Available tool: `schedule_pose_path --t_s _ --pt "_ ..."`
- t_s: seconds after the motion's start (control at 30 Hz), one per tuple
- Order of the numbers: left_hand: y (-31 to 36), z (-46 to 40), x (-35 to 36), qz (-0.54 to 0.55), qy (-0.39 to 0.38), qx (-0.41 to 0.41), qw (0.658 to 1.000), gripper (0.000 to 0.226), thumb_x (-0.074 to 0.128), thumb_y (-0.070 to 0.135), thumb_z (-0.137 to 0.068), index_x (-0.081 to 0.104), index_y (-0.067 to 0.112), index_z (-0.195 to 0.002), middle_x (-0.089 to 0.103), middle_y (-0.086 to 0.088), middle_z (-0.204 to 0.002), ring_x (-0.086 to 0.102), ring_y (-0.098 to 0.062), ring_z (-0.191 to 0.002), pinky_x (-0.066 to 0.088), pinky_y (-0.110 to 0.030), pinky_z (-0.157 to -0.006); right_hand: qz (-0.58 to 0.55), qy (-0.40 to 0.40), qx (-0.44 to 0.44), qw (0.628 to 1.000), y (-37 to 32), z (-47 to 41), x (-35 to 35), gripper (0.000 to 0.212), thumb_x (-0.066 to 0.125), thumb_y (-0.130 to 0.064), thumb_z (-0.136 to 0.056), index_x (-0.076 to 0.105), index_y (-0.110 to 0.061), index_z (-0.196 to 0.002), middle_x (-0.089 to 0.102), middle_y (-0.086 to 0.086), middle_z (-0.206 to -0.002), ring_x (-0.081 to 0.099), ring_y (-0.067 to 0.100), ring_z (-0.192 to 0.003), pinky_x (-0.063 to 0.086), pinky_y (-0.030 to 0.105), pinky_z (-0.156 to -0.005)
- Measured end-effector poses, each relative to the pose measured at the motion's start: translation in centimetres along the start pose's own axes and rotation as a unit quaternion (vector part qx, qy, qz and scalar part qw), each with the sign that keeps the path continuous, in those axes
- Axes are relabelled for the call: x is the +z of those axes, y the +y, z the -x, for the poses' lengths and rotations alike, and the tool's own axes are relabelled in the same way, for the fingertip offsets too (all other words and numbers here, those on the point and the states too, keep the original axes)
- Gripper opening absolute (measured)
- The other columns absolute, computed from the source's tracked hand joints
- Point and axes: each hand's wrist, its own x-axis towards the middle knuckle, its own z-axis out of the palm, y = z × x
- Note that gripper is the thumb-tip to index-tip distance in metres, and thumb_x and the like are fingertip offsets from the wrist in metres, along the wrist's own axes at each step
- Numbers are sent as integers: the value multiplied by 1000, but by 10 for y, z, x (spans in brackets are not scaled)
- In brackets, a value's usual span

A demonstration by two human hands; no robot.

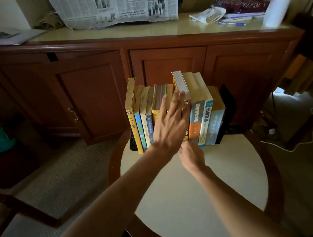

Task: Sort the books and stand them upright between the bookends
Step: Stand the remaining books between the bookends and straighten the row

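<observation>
Several books stand upright in a row at the far edge of a round table, between a black bookend on the left and a black bookend on the right. My left hand lies flat with straight fingers against the spines in the middle of the row, its fingertips on a tall book with a red and orange spine. My right hand is at the foot of that same book, fingers curled at its bottom edge; the grip itself is hidden.
Behind the table stands a wooden cabinet with a newspaper, a pen and a paper roll on top. A chair frame is at the left, cables on the carpet at the right.
</observation>
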Motion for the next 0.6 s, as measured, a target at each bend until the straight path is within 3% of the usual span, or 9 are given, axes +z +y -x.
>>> schedule_pose_path --t_s 0.07,0.1,0.23,0.3,0.37,0.5,0.6 --pt "-3 -4 9 -59 -19 7 998 69 62 25 -90 36 9 -151 4 -18 -165 -4 -33 -152 -24 -58 -114 9 -15 -11 1000 5 -3 3 24 51 -25 -99 68 -8 -99 68 17 -102 63 37 -99 46 37 -74" --pt "-3 -4 11 -71 -24 13 997 66 60 25 -91 38 8 -150 5 -18 -164 -2 -33 -152 -23 -58 -114 -2 -16 -8 1000 6 -4 6 24 53 -28 -98 68 -10 -97 68 16 -100 63 36 -96 46 35 -72" --pt "-17 -4 18 -36 62 -31 997 45 56 23 -96 51 3 -136 20 -21 -161 11 -33 -152 2 -56 -121 -7 -16 -2 1000 7 -9 13 28 58 -41 -95 69 -15 -96 70 12 -95 65 33 -90 46 33 -67" --pt "-25 -5 21 -4 84 -34 996 44 46 26 -99 50 6 -138 22 -21 -161 13 -34 -152 5 -57 -122 -1 -13 -4 1000 6 -11 14 29 59 -41 -95 70 -14 -95 71 13 -95 65 33 -91 41 32 -65" --pt "-32 -10 22 11 47 -4 999 53 38 32 -95 46 11 -144 24 -21 -160 14 -36 -151 5 -59 -121 4 -12 -6 1000 6 -13 17 28 58 -38 -96 70 -13 -97 71 14 -96 65 34 -91 40 31 -65" --pt "-42 -18 26 41 -8 29 999 40 70 31 -85 66 14 -121 50 -16 -143 40 -36 -139 28 -57 -115 26 6 -21 999 10 -15 20 26 55 -35 -97 70 -14 -94 72 12 -94 66 32 -89 38 30 -62" --pt "-43 -12 30 54 -13 30 998 35 60 21 -91 64 11 -124 39 -16 -153 31 -39 -144 31 -51 -114 41 14 -39 998 13 -16 21 28 54 -35 -98 68 -14 -89 72 10 -92 66 31 -86 38 29 -60"
